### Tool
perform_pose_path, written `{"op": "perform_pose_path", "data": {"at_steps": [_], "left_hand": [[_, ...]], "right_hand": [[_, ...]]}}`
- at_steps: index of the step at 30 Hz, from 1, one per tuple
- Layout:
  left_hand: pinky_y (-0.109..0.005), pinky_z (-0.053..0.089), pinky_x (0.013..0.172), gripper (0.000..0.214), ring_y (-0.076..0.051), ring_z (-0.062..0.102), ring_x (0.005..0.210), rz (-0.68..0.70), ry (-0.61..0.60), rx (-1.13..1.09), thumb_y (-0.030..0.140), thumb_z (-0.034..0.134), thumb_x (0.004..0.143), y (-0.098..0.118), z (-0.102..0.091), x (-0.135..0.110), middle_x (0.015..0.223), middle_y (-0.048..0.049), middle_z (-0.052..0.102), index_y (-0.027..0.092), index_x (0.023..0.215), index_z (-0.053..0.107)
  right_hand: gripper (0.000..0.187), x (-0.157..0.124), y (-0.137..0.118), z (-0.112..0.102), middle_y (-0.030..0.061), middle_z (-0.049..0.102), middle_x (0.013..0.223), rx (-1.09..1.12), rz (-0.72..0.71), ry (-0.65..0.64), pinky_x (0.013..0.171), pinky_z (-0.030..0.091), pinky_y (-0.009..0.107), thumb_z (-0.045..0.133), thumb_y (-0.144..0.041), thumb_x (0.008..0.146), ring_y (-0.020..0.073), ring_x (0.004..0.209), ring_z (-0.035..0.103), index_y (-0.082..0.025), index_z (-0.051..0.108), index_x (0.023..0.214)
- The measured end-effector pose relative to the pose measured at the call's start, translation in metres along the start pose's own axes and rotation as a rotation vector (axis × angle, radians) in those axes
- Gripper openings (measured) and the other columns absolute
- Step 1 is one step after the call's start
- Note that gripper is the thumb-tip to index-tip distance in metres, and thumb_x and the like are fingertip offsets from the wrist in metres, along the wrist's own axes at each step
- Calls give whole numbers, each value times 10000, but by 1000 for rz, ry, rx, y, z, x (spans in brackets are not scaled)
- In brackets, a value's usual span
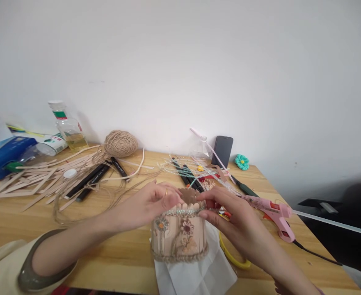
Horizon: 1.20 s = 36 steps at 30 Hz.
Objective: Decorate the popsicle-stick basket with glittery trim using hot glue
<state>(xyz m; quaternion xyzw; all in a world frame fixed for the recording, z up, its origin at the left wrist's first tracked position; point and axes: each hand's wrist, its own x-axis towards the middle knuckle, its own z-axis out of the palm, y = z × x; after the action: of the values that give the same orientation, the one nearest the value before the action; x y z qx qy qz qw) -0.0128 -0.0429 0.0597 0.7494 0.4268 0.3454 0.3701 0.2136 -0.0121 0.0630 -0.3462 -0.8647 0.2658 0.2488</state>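
Note:
A round pot made of craft sticks (171, 246) stands on white paper, decorated with small flowers and a band of twine round its base. A glittery pipe cleaner (183, 212) runs along the outside just below its scalloped rim. My left hand (157, 199) is closed over the pot's left rim, thumb bent, some fingertips hidden behind the rim. On the right side, my right hand (229, 209) pinches at the rim where the pipe cleaner comes round, index finger and thumb on either side.
White paper (195, 278) lies under the pot. Yellow-handled scissors (234, 260) and a pink glue gun (279, 215) with a cord sit to the right. Craft sticks (29, 184), a twine ball (121, 143), black markers (88, 180), a glass bottle (71, 131) and a phone (222, 148) lie farther back.

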Motion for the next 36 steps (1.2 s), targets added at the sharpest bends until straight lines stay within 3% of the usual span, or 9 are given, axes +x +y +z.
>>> {"op": "perform_pose_path", "data": {"at_steps": [4,7,12,18,23,27,36], "left_hand": [[-337,515,830,637,-259,641,1002,-121,-27,-140,672,314,887,-1,-1,-1,940,-60,735,211,881,753],[-328,508,811,463,-253,643,976,-152,-10,-165,548,440,890,-2,-2,0,907,-44,737,205,827,745],[-312,479,810,215,-238,635,958,-229,-63,-242,329,579,777,-8,-5,4,929,-39,738,191,818,739],[-328,447,850,273,-257,613,988,-335,-81,-316,289,598,665,-13,-8,9,958,-57,735,167,857,747],[-340,438,872,275,-265,600,1020,-309,-113,-292,272,578,650,-13,-9,11,964,-53,730,169,845,744],[-337,433,885,306,-251,587,1041,-272,-148,-254,242,534,652,-13,-6,11,994,-53,714,168,877,728],[-253,372,627,167,-136,489,663,-377,-149,-262,296,526,641,-6,-2,8,699,30,558,171,726,598]], "right_hand": [[80,0,2,1,-11,614,869,19,25,-16,697,431,258,568,-255,915,142,813,580,-238,593,989],[95,0,4,3,-14,603,860,36,20,-6,690,425,253,561,-259,919,138,805,571,-243,595,1006],[111,4,8,10,-15,583,837,46,20,-1,681,415,256,546,-256,926,135,780,552,-251,602,1022],[143,6,11,13,-4,589,864,26,38,3,694,411,289,516,-296,937,156,795,547,-262,596,1050],[171,8,1,14,57,539,1034,-23,-24,104,848,401,377,530,-261,890,217,1001,507,-222,597,1042],[97,15,-13,20,53,556,957,11,-32,38,819,400,364,524,-251,885,207,939,516,-193,601,874],[160,20,-15,27,25,553,787,42,-12,5,675,373,298,518,-191,856,167,758,508,-186,514,696]]}}
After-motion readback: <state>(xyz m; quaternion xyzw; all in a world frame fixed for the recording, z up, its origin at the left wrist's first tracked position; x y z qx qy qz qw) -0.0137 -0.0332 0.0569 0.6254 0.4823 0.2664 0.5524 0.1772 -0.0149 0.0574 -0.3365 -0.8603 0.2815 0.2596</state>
